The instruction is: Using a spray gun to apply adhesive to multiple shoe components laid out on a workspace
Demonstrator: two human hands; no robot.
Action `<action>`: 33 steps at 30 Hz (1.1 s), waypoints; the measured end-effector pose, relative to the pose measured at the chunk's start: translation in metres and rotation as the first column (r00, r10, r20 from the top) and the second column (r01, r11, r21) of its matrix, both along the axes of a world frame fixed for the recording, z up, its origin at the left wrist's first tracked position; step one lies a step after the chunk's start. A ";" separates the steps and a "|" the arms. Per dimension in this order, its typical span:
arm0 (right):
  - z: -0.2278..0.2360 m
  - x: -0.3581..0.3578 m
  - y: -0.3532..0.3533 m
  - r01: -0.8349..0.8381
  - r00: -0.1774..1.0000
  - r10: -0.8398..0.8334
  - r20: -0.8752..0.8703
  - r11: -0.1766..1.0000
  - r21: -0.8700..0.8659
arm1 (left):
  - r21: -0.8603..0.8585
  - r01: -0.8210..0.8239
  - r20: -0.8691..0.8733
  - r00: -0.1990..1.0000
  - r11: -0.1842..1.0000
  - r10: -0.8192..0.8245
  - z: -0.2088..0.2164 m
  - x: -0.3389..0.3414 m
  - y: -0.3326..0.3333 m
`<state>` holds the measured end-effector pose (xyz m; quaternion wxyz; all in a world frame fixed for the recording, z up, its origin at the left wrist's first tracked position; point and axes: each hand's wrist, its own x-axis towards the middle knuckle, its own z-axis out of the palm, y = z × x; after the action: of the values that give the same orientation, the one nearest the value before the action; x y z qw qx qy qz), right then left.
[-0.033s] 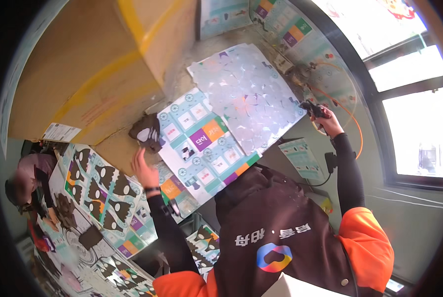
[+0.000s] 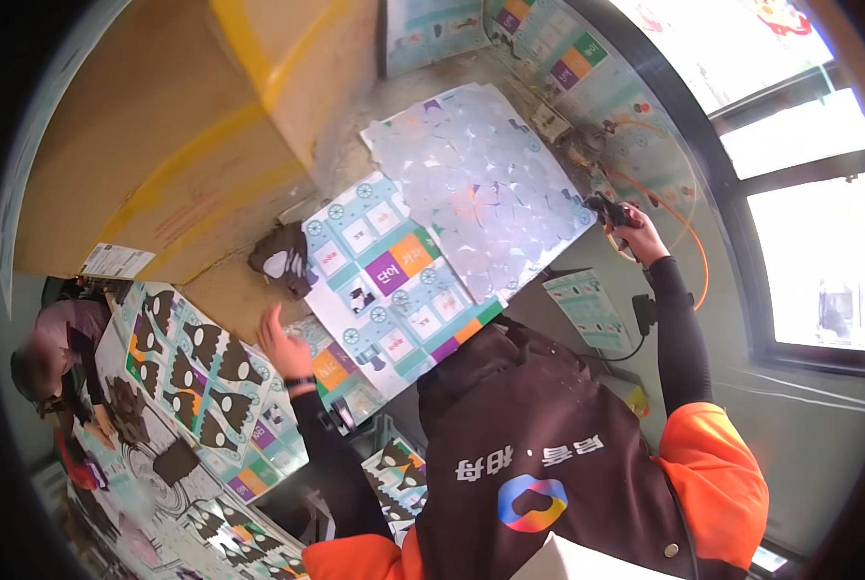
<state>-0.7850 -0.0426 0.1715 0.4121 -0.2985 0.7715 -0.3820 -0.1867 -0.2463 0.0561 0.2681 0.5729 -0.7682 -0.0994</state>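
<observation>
My right hand [image 2: 632, 234] is wrapped round a black gun-shaped tool [image 2: 606, 210], its nose at the right edge of a shiny silver-grey sheet [image 2: 500, 184]. That sheet is marked with many irregular cut shapes. Partly under it lies a printed sheet [image 2: 360, 253] with teal wheels and purple, orange and green blocks. My left hand [image 2: 285, 346] is open and holds nothing, its fingers apart near the printed sheet's left edge. Just beyond it sits a dark brown cutout [image 2: 282, 261] with a pale grey patch.
A large cardboard box [image 2: 152, 126] with yellow tape stands at the left. An orange hose [image 2: 684, 227] hangs by the wall near the windows [image 2: 829, 261]. Lower left, another person [image 2: 70, 348] works beside sheets of black cutouts [image 2: 200, 367]. A dark apron [image 2: 539, 425] covers my front.
My left hand has drawn slightly back toward me, away from the brown cutout. My right hand stays on the black tool.
</observation>
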 end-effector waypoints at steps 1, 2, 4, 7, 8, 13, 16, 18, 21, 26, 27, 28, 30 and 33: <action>-0.005 -0.009 -0.003 -0.002 1.000 0.002 0.008 1.000 0.001 | 0.032 -0.048 0.023 0.999 0.998 0.047 -0.003 0.004 0.026; -0.011 -0.019 -0.009 -0.072 0.997 0.072 0.013 0.997 0.035 | 0.066 -0.108 0.044 0.993 0.992 0.105 -0.013 0.007 0.054; -0.040 -0.047 -0.026 -0.194 0.981 0.192 0.035 0.977 0.091 | 0.194 -0.241 -0.005 0.969 0.951 0.247 -0.032 0.001 0.111; -0.041 -0.041 -0.076 -0.365 0.924 0.336 0.184 0.918 0.155 | 0.279 -0.327 -0.041 0.935 0.903 0.352 -0.046 -0.031 0.191; -0.046 -0.047 -0.087 -0.443 0.891 0.407 0.201 0.877 0.186 | 0.345 -0.370 -0.019 0.916 0.863 0.400 -0.050 -0.047 0.217; -0.046 -0.061 -0.108 -0.591 0.806 0.575 0.141 0.797 0.125 | 0.586 -0.461 -0.122 0.762 0.666 0.636 -0.066 -0.112 0.347; -0.082 -0.083 -0.082 -0.660 0.751 0.653 0.093 0.745 0.095 | 0.570 -0.512 0.082 0.814 0.643 0.575 -0.107 -0.128 0.435; -0.068 -0.068 -0.062 -0.682 0.731 0.659 0.177 0.712 0.167 | 0.760 -0.424 -0.078 0.692 0.492 0.718 -0.120 -0.140 0.482; -0.089 -0.068 -0.037 -0.712 0.696 0.668 0.262 0.689 0.134 | 0.926 -0.212 -0.203 0.418 0.313 0.885 -0.152 -0.142 0.542; -0.072 -0.062 -0.020 -0.675 0.736 0.668 0.106 0.717 0.174 | 0.988 0.001 -0.153 0.173 0.155 0.973 -0.167 -0.118 0.554; -0.066 -0.056 -0.022 -0.703 0.709 0.653 0.264 0.680 0.208 | 0.876 -0.080 -0.325 0.629 0.475 0.706 -0.180 -0.088 0.568; -0.070 -0.035 -0.027 -0.761 0.648 0.713 0.267 0.621 0.188 | 0.673 -0.037 -0.275 0.914 0.739 0.297 -0.194 -0.079 0.615; -0.084 -0.043 -0.017 -0.692 0.722 0.686 0.091 0.714 0.108 | 0.767 -0.146 -0.291 0.789 0.625 0.541 -0.193 -0.089 0.565; -0.073 -0.038 -0.022 -0.709 0.705 0.704 0.091 0.693 0.132 | 0.886 -0.223 -0.273 0.457 0.406 0.847 -0.151 -0.106 0.519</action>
<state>-0.8229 -0.0647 0.0984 0.5621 -0.5319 0.6182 -0.1376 -0.2923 0.2729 -0.0950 0.2915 0.7756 -0.2272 -0.5117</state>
